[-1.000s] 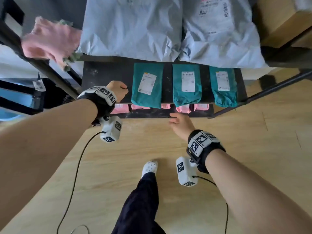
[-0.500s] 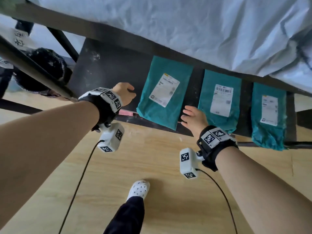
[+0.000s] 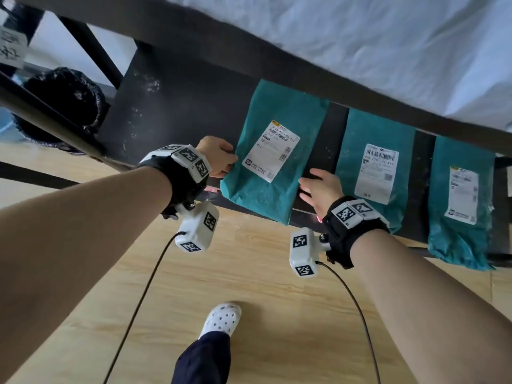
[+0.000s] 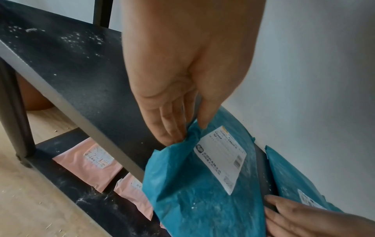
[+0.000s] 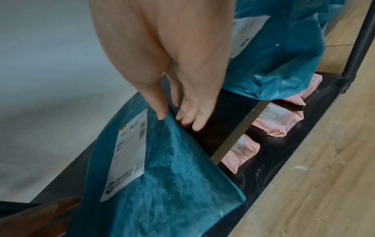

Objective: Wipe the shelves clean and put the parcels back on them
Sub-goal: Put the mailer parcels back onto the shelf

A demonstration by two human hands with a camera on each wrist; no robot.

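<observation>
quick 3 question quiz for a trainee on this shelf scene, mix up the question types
1. True or false: the left hand pinches an edge of the leftmost teal parcel.
2. Multiple choice: how many teal parcels lie on the dusty shelf? A two, B three, C five.
3. Fill in: the parcels on the shelf below are ____ in colour.

Key
1. True; the right hand is at that parcel's other edge.
2. B: also the middle teal parcel and the right teal parcel.
3. Pink; see the pink parcels.
</observation>
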